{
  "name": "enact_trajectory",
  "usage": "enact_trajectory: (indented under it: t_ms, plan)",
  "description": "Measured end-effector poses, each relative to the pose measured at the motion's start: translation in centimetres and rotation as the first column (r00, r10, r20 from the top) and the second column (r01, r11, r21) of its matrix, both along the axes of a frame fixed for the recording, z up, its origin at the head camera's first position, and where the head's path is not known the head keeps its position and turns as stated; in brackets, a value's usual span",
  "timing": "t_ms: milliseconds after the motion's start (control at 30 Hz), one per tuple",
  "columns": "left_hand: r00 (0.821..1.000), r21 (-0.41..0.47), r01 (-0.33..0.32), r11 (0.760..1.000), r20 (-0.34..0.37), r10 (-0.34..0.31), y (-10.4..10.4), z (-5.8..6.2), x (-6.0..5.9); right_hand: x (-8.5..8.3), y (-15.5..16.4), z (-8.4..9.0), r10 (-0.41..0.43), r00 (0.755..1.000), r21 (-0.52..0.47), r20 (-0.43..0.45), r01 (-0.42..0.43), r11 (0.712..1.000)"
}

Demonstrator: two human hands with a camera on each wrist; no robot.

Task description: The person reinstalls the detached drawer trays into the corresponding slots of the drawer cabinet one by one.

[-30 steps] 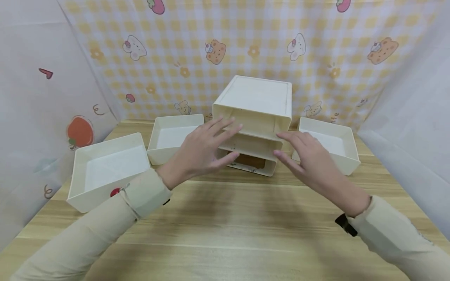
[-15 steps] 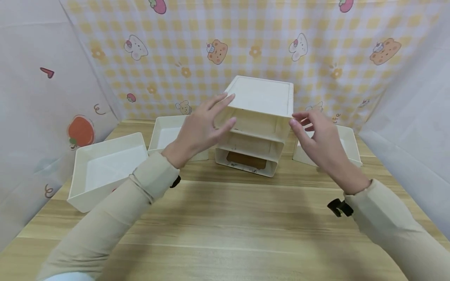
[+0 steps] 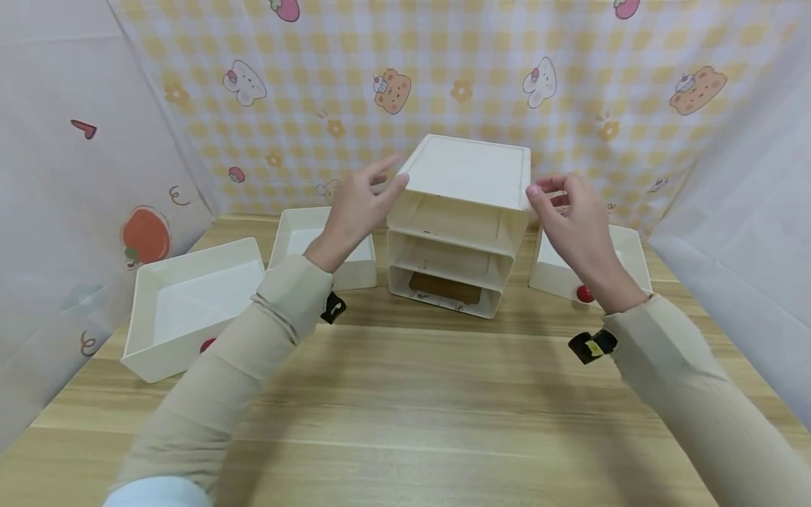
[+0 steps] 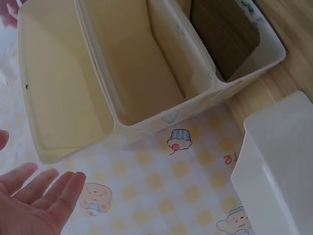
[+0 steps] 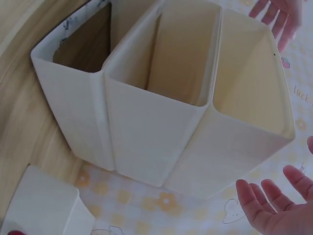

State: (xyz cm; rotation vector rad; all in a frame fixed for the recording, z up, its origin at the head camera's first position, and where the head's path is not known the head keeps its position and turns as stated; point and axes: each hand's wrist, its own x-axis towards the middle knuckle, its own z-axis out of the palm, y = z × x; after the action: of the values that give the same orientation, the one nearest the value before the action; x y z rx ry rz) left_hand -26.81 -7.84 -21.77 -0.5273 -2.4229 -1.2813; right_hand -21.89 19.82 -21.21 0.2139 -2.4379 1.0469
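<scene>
A cream three-tier drawer cabinet frame (image 3: 469, 169) stands in the middle of the table, its compartments facing me without drawers. At the upper left edge of the frame is my left hand (image 3: 356, 208), its fingers extended; the left wrist view shows these fingers (image 4: 61, 196) just off the side wall. My right hand (image 3: 578, 229) is at the upper right edge, thumb and fingers apart. In the right wrist view a gap shows between the right fingers (image 5: 266, 196) and the frame. Neither hand grips anything.
Two pulled-out cream drawers, a nearer one (image 3: 190, 303) and a farther one (image 3: 355, 271), sit on the left of the wooden table (image 3: 431, 422). A third drawer (image 3: 557, 278) with a red knob lies at the right. Behind hangs a yellow checked cloth (image 3: 469, 63).
Both hands have risen from in front of the open compartments to either side of the frame's top tier. The frame and the drawers have stayed in place.
</scene>
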Motion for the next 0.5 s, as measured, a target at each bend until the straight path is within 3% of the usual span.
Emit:
enact_trajectory:
  t_ms: [200,367,500]
  plan:
    - [0.994,0.084,-0.038,0.996,0.105,0.03,0.2,0.1,-1.5,-0.9,0.1,0.1,-0.039,0.994,-0.039,0.099,0.043,0.998]
    - [0.974,0.125,-0.102,0.987,0.212,0.074,0.5,0.1,-2.5,-1.5,0.0,0.1,-0.043,0.98,-0.083,0.193,0.06,0.995]
    - [0.957,0.211,-0.114,0.971,0.285,0.05,0.7,-0.1,-2.9,-1.8,-0.2,0.0,-0.031,0.97,-0.115,0.243,0.061,0.991]
